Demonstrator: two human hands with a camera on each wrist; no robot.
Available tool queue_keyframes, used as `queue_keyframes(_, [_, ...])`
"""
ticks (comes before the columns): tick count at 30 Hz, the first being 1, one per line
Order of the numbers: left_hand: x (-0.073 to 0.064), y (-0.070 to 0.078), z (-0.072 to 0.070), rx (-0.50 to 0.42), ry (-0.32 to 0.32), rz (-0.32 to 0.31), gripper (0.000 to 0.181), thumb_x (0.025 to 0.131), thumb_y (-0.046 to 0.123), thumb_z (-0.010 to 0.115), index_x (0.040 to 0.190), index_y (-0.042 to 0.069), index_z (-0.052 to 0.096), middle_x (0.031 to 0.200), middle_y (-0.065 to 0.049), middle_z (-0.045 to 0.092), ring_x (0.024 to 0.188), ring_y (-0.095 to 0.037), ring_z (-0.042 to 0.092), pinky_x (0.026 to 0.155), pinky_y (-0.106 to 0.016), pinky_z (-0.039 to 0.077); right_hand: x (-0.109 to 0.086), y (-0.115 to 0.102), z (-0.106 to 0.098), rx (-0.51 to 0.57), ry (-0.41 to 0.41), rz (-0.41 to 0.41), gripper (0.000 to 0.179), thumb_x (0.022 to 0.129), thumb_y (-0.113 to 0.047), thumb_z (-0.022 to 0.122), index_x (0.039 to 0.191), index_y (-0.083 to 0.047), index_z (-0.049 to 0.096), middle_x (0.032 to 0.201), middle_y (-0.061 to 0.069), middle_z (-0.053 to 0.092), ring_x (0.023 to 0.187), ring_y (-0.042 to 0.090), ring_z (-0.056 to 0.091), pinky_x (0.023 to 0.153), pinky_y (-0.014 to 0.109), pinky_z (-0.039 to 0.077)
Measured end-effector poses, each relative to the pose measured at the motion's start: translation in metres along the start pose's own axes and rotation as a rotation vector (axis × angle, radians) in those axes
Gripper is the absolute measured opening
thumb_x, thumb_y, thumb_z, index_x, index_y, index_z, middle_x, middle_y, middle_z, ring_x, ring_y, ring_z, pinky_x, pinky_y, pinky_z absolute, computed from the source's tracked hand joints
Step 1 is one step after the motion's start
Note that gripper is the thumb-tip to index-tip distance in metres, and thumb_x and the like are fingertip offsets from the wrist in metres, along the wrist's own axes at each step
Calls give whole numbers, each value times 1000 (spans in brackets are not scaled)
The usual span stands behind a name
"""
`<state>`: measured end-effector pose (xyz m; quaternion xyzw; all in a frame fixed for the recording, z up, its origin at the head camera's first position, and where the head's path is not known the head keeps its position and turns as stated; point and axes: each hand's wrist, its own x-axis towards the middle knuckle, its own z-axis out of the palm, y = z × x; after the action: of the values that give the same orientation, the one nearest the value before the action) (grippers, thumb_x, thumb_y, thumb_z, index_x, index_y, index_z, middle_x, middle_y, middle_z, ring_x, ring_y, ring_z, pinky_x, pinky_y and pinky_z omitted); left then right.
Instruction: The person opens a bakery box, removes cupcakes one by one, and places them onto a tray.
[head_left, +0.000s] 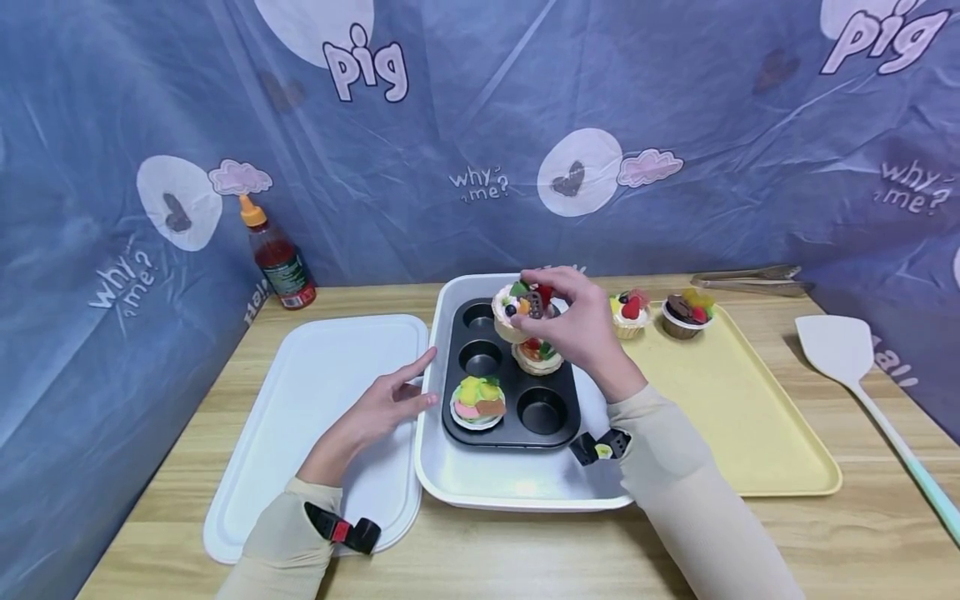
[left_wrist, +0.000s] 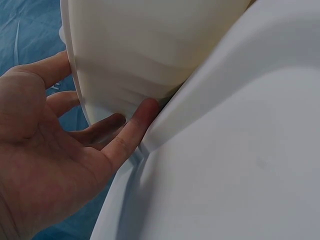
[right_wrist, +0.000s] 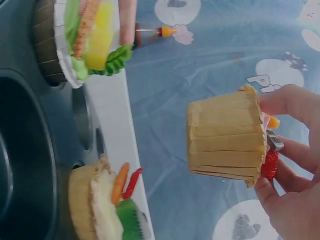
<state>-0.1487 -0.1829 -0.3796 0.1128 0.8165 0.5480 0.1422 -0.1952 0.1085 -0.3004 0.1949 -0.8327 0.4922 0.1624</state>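
My right hand [head_left: 581, 321] pinches a fruit-topped cupcake [right_wrist: 225, 136] by its upper rim, holding it above the far right part of the black muffin tin [head_left: 517, 438]. In the right wrist view its tan pleated wrapper hangs clear of the tin. Two other cupcakes sit in the tin: a cream one with red and green topping [head_left: 537, 360] at middle right, and one with yellow and pink topping [head_left: 477, 408] at near left. The tin lies inside a white tray [head_left: 517, 493]. My left hand [head_left: 382, 408] has its fingers extended against the tray's left wall.
Two more cupcakes, one light [head_left: 628, 317] and one brown [head_left: 684, 317], stand at the back of a yellow tray [head_left: 757, 417]. Right of it lie a white spatula [head_left: 840, 346] and metal tongs [head_left: 750, 286]. A white flat lid or tray [head_left: 315, 392] and a sauce bottle [head_left: 283, 268] are at left.
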Motion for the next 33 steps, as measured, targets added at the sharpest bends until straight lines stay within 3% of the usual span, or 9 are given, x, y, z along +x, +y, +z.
queue_keyframes(7, [1, 2, 2, 5, -1, -9, 71, 99, 23, 66, 160, 20, 29, 161, -20, 35, 124, -34, 59, 92, -31, 51, 1, -4, -22, -27, -44, 52, 52, 77, -11, 88, 126, -8, 71, 127, 11, 66, 114, 26, 60, 104, 47, 50])
queue_keyframes(12, [2, 3, 3, 22, 10, -37, 70, 99, 24, 66, 160, 23, 30, 162, -17, 34, 122, -32, 60, 95, -35, 51, 3, -2, -42, -1, -19, 74, 51, 78, -10, 87, 126, -8, 71, 124, 10, 67, 113, 20, 59, 109, 42, 47])
queue_keyframes(15, [1, 2, 3, 17, 12, -41, 72, 98, 25, 67, 160, 23, 30, 159, -19, 38, 116, -28, 62, 91, -31, 50, 4, 0, -53, 12, 8, 88, 50, 78, -9, 87, 125, -7, 72, 123, 10, 67, 112, 13, 60, 110, 33, 46])
queue_keyframes(19, [0, 2, 3, 11, 14, -40, 72, 98, 24, 67, 160, 23, 30, 156, -21, 43, 110, -23, 63, 88, -28, 50, 5, 7, -68, 48, 60, 99, 49, 76, -6, 87, 123, -6, 73, 117, 5, 69, 103, 4, 62, 104, 18, 46])
queue_keyframes(22, [-1, 1, 3, 2, 11, -31, 72, 98, 21, 67, 160, 20, 30, 153, -23, 46, 108, -22, 63, 88, -28, 50, 6, 14, -78, 79, 92, 111, 48, 75, -3, 87, 121, -4, 74, 108, -3, 69, 93, 2, 63, 82, 13, 53])
queue_keyframes(25, [-1, 1, 2, 5, 11, -24, 72, 98, 22, 67, 160, 19, 30, 152, -23, 46, 107, -21, 63, 88, -29, 50, 5, 19, -87, 91, 113, 113, 49, 73, 0, 87, 120, -1, 73, 102, -12, 68, 89, 1, 63, 75, 11, 52])
queue_keyframes(29, [-1, 2, 2, 30, 17, -30, 72, 98, 26, 67, 160, 21, 30, 155, -20, 43, 106, -21, 62, 89, -29, 49, 5, 24, -98, 81, 132, 112, 50, 72, 1, 88, 120, 2, 73, 99, -17, 68, 91, -2, 64, 88, 8, 49])
queue_keyframes(33, [0, 2, 2, 40, 17, -33, 73, 98, 27, 67, 160, 22, 30, 155, -20, 44, 105, -21, 63, 89, -30, 50, 4, 30, -107, 76, 137, 130, 51, 72, 0, 89, 120, 1, 73, 100, -18, 69, 93, -4, 65, 89, 8, 48])
